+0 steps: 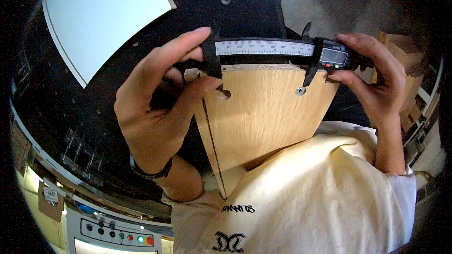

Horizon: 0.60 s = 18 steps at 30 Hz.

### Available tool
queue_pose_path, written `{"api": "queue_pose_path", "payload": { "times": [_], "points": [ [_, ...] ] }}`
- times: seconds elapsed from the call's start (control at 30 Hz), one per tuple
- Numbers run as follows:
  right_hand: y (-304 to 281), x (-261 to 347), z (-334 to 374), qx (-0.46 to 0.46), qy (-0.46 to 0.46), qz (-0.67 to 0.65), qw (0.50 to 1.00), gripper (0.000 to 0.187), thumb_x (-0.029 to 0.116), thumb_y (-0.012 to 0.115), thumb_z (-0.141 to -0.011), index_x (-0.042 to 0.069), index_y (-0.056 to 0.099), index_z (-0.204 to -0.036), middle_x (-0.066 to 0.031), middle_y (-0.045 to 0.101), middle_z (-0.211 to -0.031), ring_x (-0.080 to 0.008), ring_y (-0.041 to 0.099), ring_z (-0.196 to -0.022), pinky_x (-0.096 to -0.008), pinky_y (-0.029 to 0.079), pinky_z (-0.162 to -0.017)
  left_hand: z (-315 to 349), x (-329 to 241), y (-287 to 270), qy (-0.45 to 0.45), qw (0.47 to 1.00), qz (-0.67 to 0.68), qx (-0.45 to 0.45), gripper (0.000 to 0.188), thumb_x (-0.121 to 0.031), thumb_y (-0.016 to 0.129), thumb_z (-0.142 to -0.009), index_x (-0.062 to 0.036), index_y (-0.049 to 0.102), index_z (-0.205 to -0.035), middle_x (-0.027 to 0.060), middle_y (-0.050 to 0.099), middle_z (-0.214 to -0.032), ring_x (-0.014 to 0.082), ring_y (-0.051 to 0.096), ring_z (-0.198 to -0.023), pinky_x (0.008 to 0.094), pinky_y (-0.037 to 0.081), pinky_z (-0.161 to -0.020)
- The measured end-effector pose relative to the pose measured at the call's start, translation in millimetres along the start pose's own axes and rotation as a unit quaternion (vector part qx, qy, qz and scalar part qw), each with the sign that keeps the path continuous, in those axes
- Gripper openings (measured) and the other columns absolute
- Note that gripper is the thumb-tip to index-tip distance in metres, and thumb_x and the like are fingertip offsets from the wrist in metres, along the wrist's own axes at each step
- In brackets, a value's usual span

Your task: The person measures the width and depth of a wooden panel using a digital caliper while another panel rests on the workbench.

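A digital caliper (263,48) lies along the far edge of a light wood-grain panel (268,117), its jaws pointing toward me. Thumb and fingers of my left hand (153,96) close around the caliper's fixed-jaw end, near the panel's far left corner. My right hand (379,73) grips the sliding display end, its thumb by the panel's far right corner. The moving jaw reaches down beside a cross-head cam screw (300,91) set in the panel face. Close to the fixed jaw is a round hole (225,95). The panel's near part rests against my shirt.
A large white board (108,19) with a notched edge lies on the black work surface (249,9) at the far left. Cardboard boxes (402,56) stand at the right. A machine control panel (115,235) with buttons and a lit green lamp sits at the lower left.
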State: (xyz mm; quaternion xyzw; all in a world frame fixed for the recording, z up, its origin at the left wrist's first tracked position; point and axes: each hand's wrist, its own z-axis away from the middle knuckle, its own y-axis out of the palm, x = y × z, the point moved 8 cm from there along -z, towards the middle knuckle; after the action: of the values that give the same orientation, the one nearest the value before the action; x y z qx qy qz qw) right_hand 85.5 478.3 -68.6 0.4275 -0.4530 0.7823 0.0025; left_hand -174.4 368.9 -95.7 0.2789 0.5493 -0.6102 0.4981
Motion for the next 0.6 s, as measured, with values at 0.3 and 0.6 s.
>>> {"api": "queue_pose_path", "payload": {
  "times": [0.3, 0.6],
  "points": [
    [-3.1, 5.0, -3.9, -0.041, -0.040, -0.023, 0.998, 0.048, 0.012, 0.087, -0.066, 0.000, 0.070, -0.109, -0.0107, 0.073, -0.107, -0.0247, 0.070, -0.097, -0.0331, 0.055, -0.084, 1.2, 0.6, -3.7, -0.006, 1.000, 0.007, 0.005, 0.060, 0.006, 0.081, -0.069, -0.0070, 0.067, -0.126, 0.0031, 0.069, -0.106, 0.0046, 0.056, -0.076, 0.0184, 0.049, -0.071],
    [-5.5, -2.1, 3.8, -0.034, -0.032, 0.036, 0.998, 0.051, 0.011, 0.087, -0.066, -0.001, 0.068, -0.112, -0.0126, 0.072, -0.111, -0.0267, 0.068, -0.104, -0.0356, 0.053, -0.089, -5.6, -8.7, 0.2, 0.032, 0.999, -0.034, 0.010, 0.056, -0.002, 0.085, -0.068, -0.0089, 0.069, -0.122, 0.0011, 0.071, -0.098, 0.0026, 0.050, -0.068, 0.0166, 0.044, -0.064]
  ]
}}
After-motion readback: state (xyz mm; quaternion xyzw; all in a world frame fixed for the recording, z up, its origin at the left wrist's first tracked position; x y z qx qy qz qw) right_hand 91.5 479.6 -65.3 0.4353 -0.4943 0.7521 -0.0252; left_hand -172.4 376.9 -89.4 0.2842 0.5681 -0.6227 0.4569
